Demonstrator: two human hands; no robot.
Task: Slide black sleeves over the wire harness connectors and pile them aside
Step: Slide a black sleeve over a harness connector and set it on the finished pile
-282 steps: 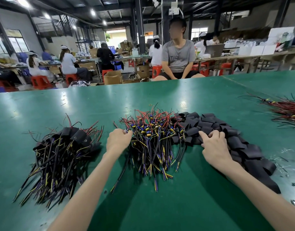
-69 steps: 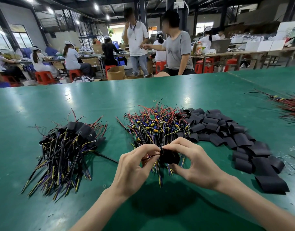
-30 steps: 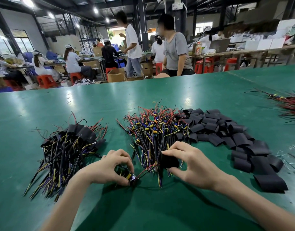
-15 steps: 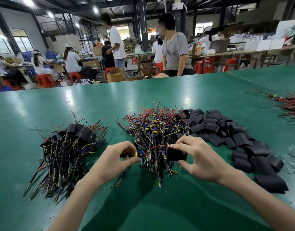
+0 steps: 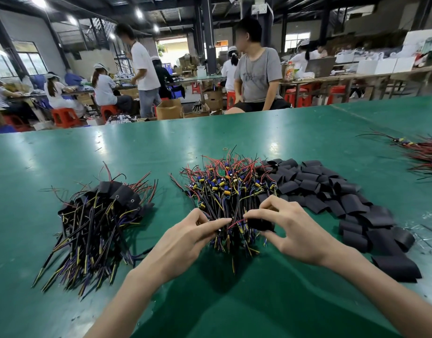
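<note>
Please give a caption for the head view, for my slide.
Left hand pinches a wire harness, right hand holds a black sleeve, over a green table.

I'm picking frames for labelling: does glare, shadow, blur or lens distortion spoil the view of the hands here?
Head view: ceiling lights leave pale glare patches on the far green table, away from the work; a dark shadow pools under the left hand pinching a wire harness and the right hand gripping a black sleeve; both look sharp; wide-angle warp grows toward the edges.
</note>
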